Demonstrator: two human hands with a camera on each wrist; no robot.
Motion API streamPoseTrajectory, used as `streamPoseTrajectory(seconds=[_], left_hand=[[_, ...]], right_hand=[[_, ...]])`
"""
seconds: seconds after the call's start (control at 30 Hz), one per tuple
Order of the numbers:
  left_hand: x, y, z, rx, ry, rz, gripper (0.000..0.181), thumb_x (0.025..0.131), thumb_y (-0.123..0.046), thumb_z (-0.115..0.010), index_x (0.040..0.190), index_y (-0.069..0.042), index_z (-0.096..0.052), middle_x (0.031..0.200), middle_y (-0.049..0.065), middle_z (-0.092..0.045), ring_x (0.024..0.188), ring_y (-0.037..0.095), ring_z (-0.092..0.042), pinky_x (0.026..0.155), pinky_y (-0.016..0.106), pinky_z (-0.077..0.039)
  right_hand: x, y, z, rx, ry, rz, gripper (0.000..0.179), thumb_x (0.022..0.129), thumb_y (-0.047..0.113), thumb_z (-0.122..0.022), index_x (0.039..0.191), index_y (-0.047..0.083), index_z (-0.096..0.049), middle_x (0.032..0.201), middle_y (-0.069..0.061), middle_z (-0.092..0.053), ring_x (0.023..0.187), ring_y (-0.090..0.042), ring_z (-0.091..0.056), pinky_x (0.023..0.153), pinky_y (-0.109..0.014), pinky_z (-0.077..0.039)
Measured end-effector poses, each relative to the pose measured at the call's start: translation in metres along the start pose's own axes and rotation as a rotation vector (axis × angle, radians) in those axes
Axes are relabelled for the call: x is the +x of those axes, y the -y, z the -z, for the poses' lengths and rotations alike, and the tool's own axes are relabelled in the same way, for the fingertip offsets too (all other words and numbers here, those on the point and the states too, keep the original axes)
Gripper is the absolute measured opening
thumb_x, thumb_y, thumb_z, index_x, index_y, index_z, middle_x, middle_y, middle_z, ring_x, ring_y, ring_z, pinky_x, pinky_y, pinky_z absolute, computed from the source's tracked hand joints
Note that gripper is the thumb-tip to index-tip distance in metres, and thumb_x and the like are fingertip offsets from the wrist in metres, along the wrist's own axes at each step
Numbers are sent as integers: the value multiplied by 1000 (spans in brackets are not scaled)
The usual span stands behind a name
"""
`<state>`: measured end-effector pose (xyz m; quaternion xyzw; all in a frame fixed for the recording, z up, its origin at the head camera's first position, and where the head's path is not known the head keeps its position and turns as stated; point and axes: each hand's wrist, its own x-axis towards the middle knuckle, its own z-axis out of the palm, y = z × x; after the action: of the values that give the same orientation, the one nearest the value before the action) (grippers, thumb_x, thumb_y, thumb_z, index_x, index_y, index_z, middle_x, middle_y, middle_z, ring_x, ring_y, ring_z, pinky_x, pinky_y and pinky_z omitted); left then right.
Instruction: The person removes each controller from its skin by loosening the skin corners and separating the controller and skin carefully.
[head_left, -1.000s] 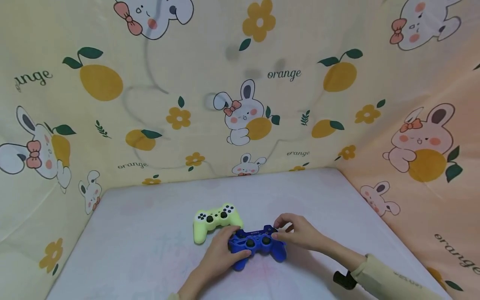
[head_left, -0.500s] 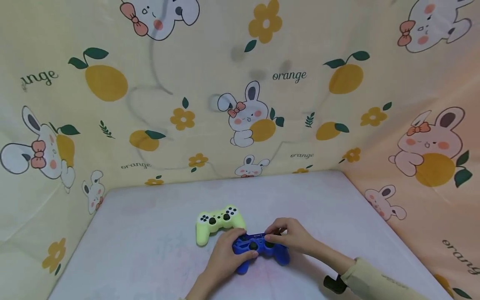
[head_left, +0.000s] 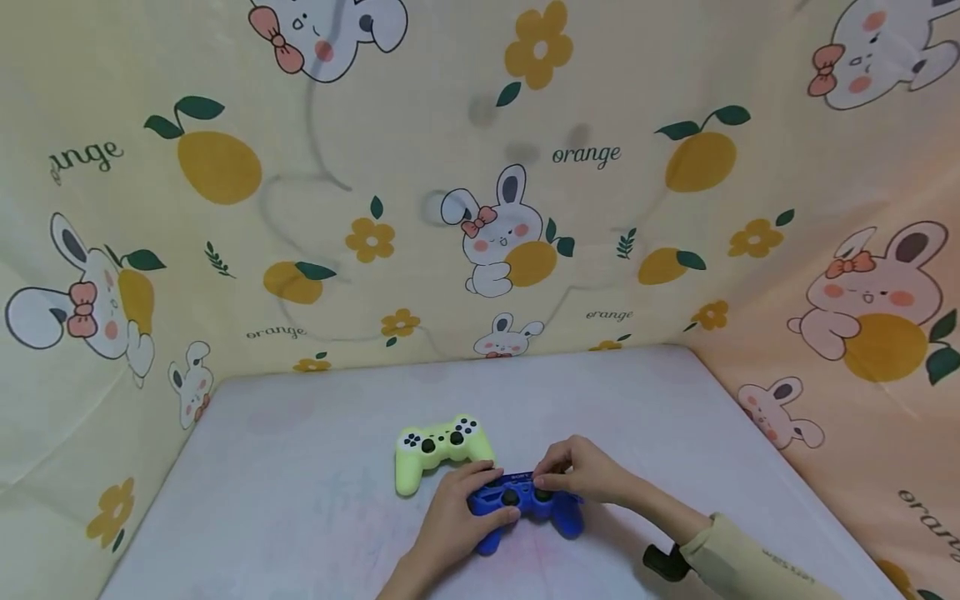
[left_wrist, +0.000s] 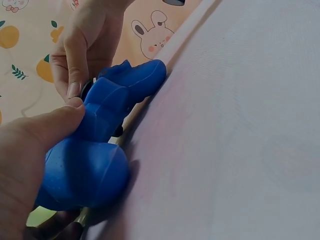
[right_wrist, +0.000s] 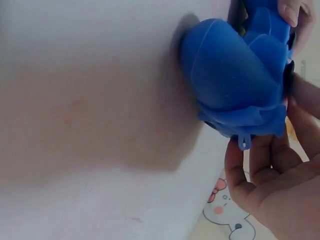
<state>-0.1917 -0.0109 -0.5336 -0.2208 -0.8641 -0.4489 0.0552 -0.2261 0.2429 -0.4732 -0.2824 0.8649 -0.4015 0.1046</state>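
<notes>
A dark blue game controller is in a brighter blue rubbery sleeve (head_left: 567, 518), just above the table's middle. My left hand (head_left: 456, 523) grips its left side, thumb on the front and fingers at the top edge. With thumb and fingers, my right hand (head_left: 588, 472) pinches the top right part near the right stick. In the right wrist view, the sleeve (right_wrist: 227, 70) has a loose folded edge with a small loop, and the right fingers reach behind it. The left wrist view shows the left thumb (left_wrist: 62, 120) pressing the sleeve. Beyond the left hand lies a pale yellow-green controller (head_left: 409, 472).
A white cloth-covered table (head_left: 300, 442) spreads under both controllers. Patterned cloth walls (head_left: 420, 108) with rabbits and oranges enclose it at the back and sides. A black device (head_left: 666, 564) sits at the right wrist beside the beige sleeve cuff.
My right hand has moved left along the blue controller's top edge, and less of its dark face shows. The left hand keeps its grip. The head view has shifted slightly.
</notes>
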Motion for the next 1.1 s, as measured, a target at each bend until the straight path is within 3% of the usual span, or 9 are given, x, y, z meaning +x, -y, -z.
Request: streamPoseTrajectory(seconds=[0.17,0.4,0.63,0.87,1.1], left_hand=[[2,0,0,3,-6,-3,63,79,-60,-74,125,-18,-69,133,-4,-58,123,25,-50,102,50,-38],[4,1,3,36,5,47,65,76,-65,-72,124,-21,-70,132,-7,-59,123,22,-51,102,49,-39],[5,0,4,100,-15,6,64,78,-67,-69,124,-22,-70,131,-7,-60,119,22,-54,98,48,-43],[6,-4,6,140,-23,1,62,78,-66,-70,123,-23,-71,130,-8,-61,117,22,-56,95,47,-45],[5,-5,5,153,-37,22,62,78,-66,-70,123,-24,-71,130,-9,-61,117,22,-57,95,47,-45]], right_hand=[[0,2,-3,-60,-50,24,6,91,18,-72,88,15,-77,82,14,-68,78,-8,-59,70,-29,-49],[-3,1,-10,-55,-102,15,7,93,20,-70,89,17,-74,83,14,-67,84,-9,-61,80,-35,-50],[-7,4,-13,-69,-169,52,6,91,18,-71,86,20,-73,82,15,-64,84,-9,-60,90,-43,-46],[-16,14,-14,-70,-177,54,8,91,14,-72,86,20,-73,80,14,-64,79,-9,-57,77,-34,-47],[-22,21,-21,-108,-251,120,11,86,5,-75,84,16,-73,78,13,-63,72,-6,-56,64,-29,-49]])
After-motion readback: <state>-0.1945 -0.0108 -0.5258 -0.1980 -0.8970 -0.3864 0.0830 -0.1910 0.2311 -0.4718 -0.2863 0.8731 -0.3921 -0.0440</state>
